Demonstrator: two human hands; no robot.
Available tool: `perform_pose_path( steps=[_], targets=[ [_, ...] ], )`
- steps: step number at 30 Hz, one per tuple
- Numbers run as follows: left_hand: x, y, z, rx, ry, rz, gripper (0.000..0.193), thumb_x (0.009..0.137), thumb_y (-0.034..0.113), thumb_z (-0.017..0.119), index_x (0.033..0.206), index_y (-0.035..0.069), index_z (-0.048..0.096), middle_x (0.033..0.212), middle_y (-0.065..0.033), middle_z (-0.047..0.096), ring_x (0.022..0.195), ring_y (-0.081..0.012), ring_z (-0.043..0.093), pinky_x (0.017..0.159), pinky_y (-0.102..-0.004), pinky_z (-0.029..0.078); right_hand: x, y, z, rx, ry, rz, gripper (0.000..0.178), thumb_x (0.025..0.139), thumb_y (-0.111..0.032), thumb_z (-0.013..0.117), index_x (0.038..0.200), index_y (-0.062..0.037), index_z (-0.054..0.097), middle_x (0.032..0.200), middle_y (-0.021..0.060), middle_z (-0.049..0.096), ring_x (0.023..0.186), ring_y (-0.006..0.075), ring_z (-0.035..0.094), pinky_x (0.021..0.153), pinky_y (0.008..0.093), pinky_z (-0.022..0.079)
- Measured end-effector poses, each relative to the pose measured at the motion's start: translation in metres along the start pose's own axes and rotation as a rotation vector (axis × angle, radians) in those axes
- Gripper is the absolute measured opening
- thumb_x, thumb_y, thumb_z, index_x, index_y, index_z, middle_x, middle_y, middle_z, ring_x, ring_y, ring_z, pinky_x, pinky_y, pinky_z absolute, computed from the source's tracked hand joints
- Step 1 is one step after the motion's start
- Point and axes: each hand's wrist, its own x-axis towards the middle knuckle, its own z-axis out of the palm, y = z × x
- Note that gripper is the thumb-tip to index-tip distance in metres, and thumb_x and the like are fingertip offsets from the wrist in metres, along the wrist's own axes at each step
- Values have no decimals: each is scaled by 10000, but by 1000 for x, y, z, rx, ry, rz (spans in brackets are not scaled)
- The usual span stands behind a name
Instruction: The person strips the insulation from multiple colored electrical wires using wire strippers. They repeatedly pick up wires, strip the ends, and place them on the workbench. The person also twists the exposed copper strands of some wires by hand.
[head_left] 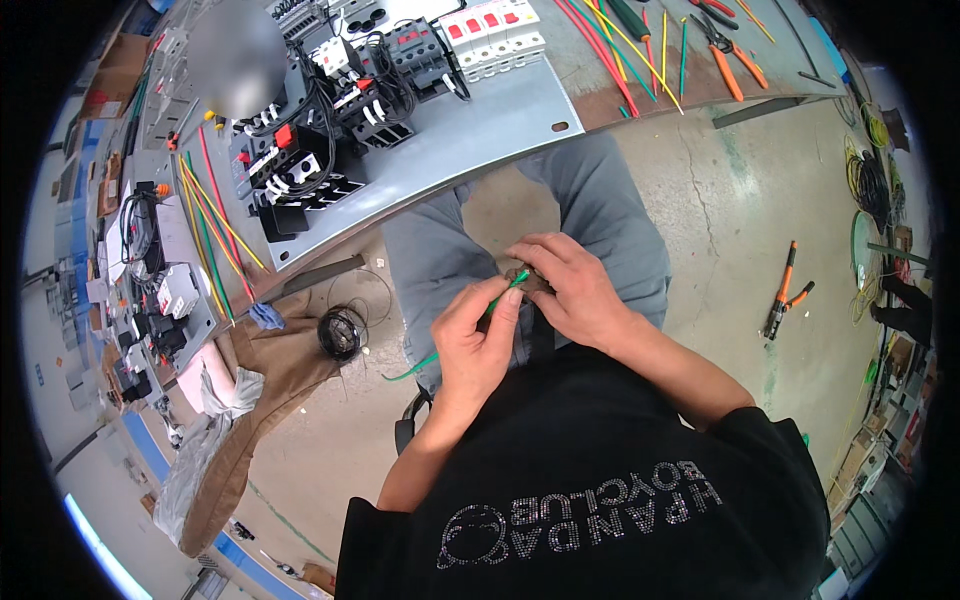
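Above my lap, my left hand [474, 338] pinches a thin green wire [411, 371] between thumb and fingers. One end of the wire sticks up past the thumb tip, and the rest trails out below the hand to the left. My right hand [580, 292] meets it from the right, its fingers closed around a small brownish-grey piece [537, 284] at the wire's end. The fingers cover most of that piece, so I cannot make out its kind.
Ahead stands a bench with a grey metal plate [480, 135] carrying black contactors [290, 165] and white breakers with red switches [490, 38]. Coloured wires [215, 215] and orange-handled pliers [735, 65] lie on it. A cutter [785, 290] and black wire coil [342, 333] rest on the floor.
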Motion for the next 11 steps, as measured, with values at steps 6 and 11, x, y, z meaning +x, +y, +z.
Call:
perform_pose_path(
  steps=[6, 11],
  targets=[
    [2, 5, 1, 16, 2, 15, 155, 979, 42, 775, 1121, -19, 761, 893, -118, 737, 730, -178, 630, 680, -307, 508, 1, -1, -2, 13, 26, -11, 553, 809, 5, 773, 1341, -52, 635, 1278, 167, 644, 1169, 410, 642, 951, 489, 567],
    [2, 8, 3, 13, -3, 15, 163, 979, 40, 773, 1131, -15, 763, 896, -121, 738, 735, -186, 636, 683, -308, 512, 0, -1, -1, 19, 58, -13, 544, 830, 29, 765, 1357, -52, 660, 1306, 176, 661, 1159, 401, 664, 940, 453, 577]
  ],
)
